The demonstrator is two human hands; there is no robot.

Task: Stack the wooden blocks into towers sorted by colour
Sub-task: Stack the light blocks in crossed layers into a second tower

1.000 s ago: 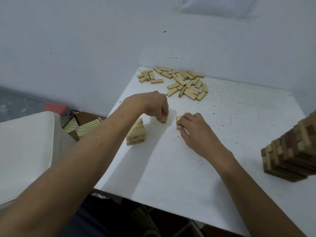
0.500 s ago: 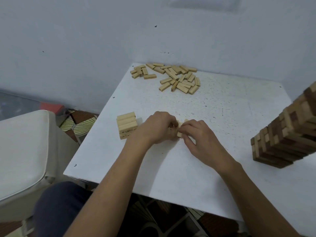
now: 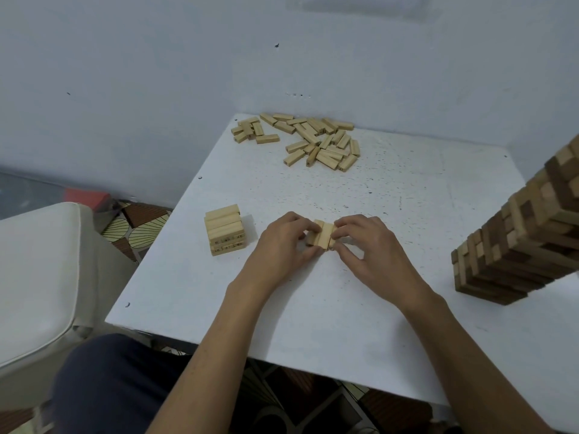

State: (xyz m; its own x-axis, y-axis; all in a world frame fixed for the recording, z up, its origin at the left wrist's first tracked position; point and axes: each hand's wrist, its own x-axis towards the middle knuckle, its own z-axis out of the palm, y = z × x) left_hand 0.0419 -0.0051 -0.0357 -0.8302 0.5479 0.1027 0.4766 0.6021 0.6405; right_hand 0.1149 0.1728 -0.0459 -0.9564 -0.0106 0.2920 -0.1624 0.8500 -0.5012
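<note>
Pale blocks (image 3: 323, 234), long axes pointing away from the person, lie pinched between left hand (image 3: 282, 247) and right hand (image 3: 368, 245).

The left forearm (image 3: 225, 339) and right forearm (image 3: 460, 355) are bare from the bottom edge of the frame to the wrists; the left hand (image 3: 283, 245) and right hand (image 3: 372, 249), mid-frame, are uncovered; at lower left, plain dark navy trousers (image 3: 116, 386) clothe a thigh.

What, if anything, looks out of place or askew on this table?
The tall tower on the right mixes dark and light blocks, odd for colour sorting. It also appears to lean, possibly only lens distortion.
</note>
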